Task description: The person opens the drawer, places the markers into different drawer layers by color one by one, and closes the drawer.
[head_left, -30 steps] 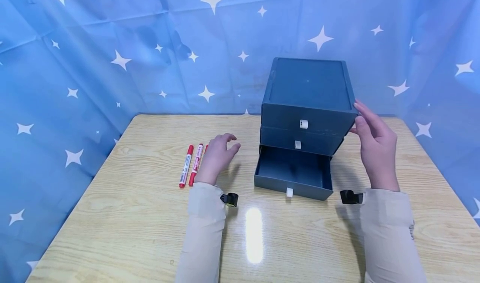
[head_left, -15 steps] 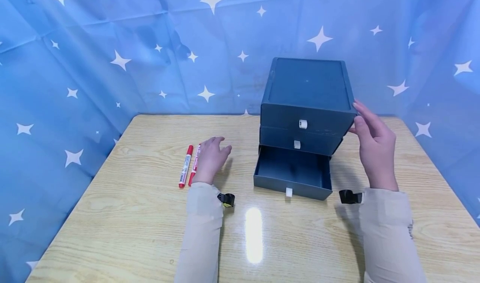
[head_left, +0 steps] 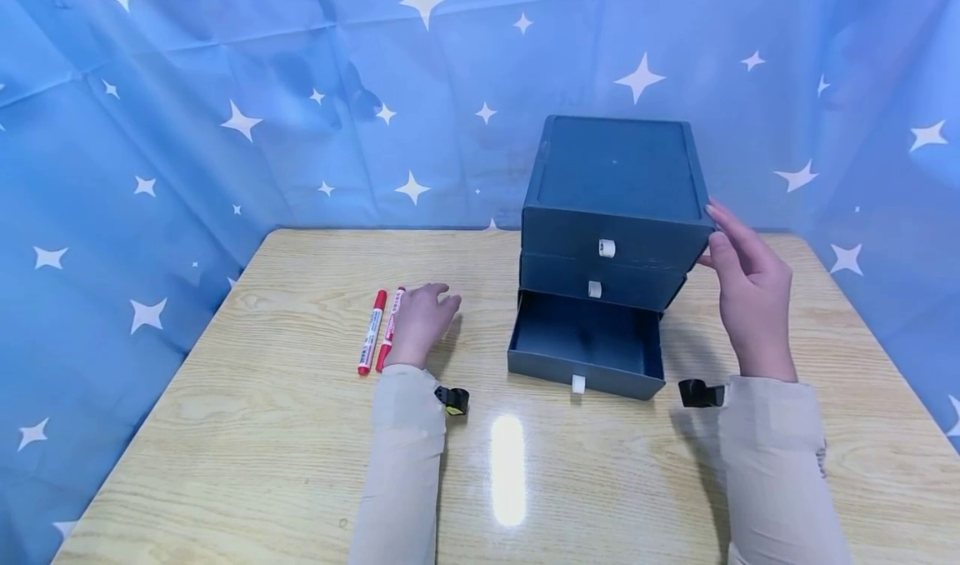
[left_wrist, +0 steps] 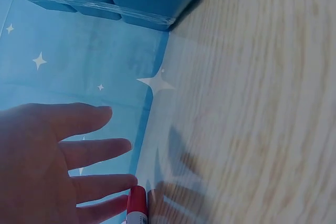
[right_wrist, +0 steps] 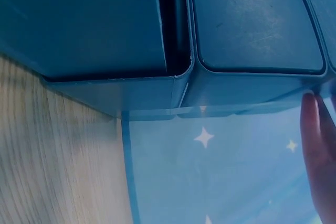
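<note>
My left hand [head_left: 422, 323] hovers low over the markers with its fingers extended. In the left wrist view a fingertip meets or overlaps the red cap of a marker [left_wrist: 137, 203]; contact is hard to judge. Beside that hand lie two red-and-white markers, one at the far left [head_left: 372, 332] and one [head_left: 392, 327] partly covered by the hand. My right hand [head_left: 757, 307] rests its fingertips against the right side of a dark blue drawer unit [head_left: 615, 173]. The unit's bottom drawer [head_left: 585, 344] is pulled out, and nothing shows inside it.
White pull tabs sit on the drawer fronts, the upper one [head_left: 607, 248] on the top drawer. The wooden table [head_left: 262, 432] extends to the left and in front. A blue star-patterned curtain [head_left: 337, 132] hangs behind and along both sides.
My left hand has moved left and a little lower, now covering the red marker tip that showed behind it. The right hand and the drawer unit stay where they were.
</note>
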{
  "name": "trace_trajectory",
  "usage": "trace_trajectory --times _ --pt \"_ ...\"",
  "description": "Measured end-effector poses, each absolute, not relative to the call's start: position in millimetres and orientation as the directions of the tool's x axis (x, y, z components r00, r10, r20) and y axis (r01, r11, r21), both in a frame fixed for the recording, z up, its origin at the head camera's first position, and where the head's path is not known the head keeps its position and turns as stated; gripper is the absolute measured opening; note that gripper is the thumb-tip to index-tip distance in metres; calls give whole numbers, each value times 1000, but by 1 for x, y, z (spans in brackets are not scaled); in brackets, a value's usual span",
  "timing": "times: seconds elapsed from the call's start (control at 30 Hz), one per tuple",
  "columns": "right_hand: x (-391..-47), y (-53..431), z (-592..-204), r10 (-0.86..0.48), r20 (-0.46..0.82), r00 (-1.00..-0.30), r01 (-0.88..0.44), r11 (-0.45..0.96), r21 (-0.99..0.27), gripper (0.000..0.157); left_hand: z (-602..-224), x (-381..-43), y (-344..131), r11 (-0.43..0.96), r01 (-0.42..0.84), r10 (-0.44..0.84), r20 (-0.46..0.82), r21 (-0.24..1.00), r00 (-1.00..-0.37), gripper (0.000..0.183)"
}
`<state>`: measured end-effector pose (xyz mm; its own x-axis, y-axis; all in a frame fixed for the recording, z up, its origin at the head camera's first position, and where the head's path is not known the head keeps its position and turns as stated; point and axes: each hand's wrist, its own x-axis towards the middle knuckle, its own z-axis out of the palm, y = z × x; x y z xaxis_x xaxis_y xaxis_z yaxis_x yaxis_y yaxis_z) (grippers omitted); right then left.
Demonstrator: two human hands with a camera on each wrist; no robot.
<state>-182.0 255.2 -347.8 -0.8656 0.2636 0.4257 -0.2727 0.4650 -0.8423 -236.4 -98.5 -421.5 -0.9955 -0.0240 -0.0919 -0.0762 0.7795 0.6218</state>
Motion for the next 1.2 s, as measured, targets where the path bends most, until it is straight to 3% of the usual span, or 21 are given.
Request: trace_trajectory --times 0.4,0.67,1.2 --pt "-187 259 -353 265 430 -863 -279 459 -843 34 -427 -238 -100 832 -26 -13 -27 554 -1000 32" --pt "-187 259 -352 265 430 -863 -285 448 -847 34 -429 -236 -101 878 -35 -17 -42 477 -999 41" --pt "-186 259 -353 271 428 -862 -274 461 -844 34 -430 -237 -100 859 -27 5 -61 512 -998 32"
